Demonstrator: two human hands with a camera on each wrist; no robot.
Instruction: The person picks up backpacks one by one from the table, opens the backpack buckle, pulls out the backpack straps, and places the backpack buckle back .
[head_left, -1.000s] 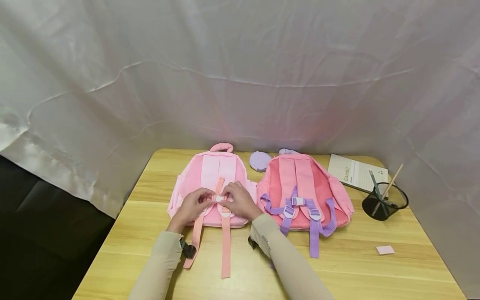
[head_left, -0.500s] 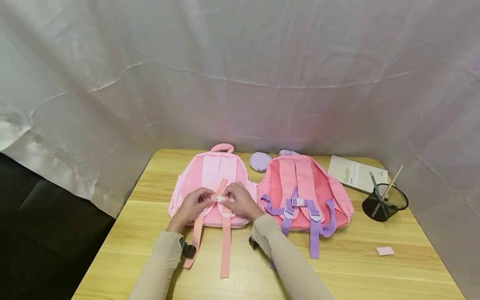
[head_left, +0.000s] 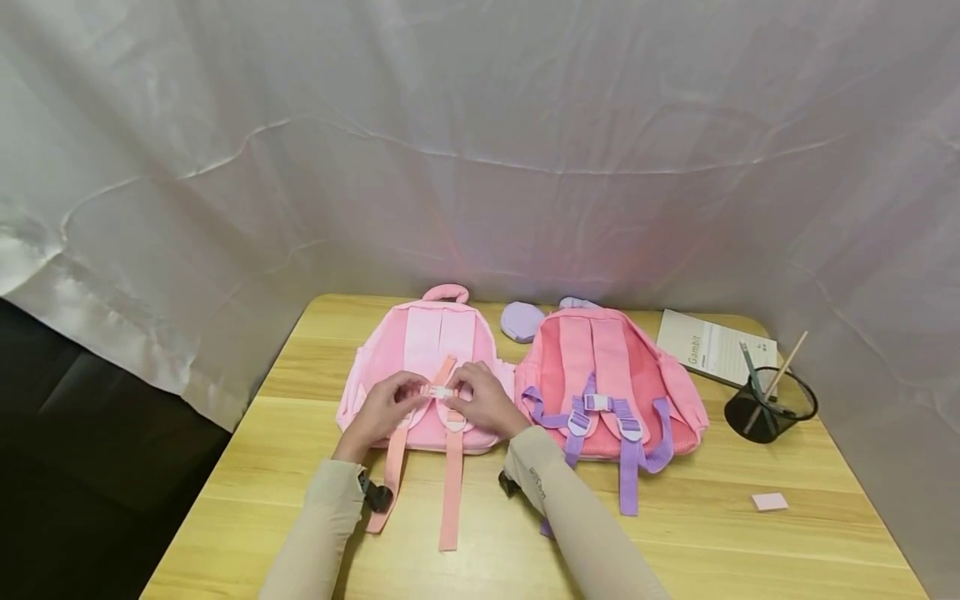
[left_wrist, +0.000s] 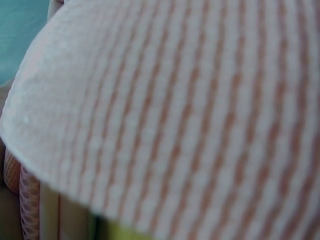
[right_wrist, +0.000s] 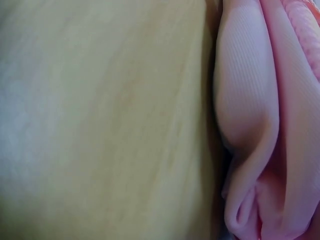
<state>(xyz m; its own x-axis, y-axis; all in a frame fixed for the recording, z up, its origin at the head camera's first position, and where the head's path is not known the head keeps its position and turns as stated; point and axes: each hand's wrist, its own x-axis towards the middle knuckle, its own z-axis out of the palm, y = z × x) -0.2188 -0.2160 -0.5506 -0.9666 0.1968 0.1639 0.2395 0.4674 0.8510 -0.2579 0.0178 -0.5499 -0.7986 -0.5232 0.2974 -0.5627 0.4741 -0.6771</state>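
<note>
On the table, a light pink backpack point(head_left: 382, 367) lies with its shoulder straps facing up. A small white side-release buckle point(head_left: 439, 392) on orange webbing sits across its middle. My left hand point(head_left: 386, 408) pinches the buckle's left end between thumb and fingers. From the other side, my right hand point(head_left: 483, 402) pinches the right end. Whether the two halves are fully joined cannot be told. Two orange strap ends point(head_left: 452, 500) hang down toward me. A ribbed strap point(left_wrist: 190, 120) fills most of the left wrist view. Pink backpack fabric point(right_wrist: 247, 80) borders the right wrist view.
Right beside it lies a darker pink backpack point(head_left: 551, 358) with purple straps point(head_left: 628, 479). A round lilac pouch point(head_left: 521, 322) sits behind, between the bags. Farther right are a notebook point(head_left: 723, 346), a tilted black mesh pen cup point(head_left: 757, 412) and a small pink card point(head_left: 769, 501).
Both hands keep their pinch on the buckle. The right hand has shifted slightly right, and more of the white buckle shows between the fingers. The backpacks stay in place.
</note>
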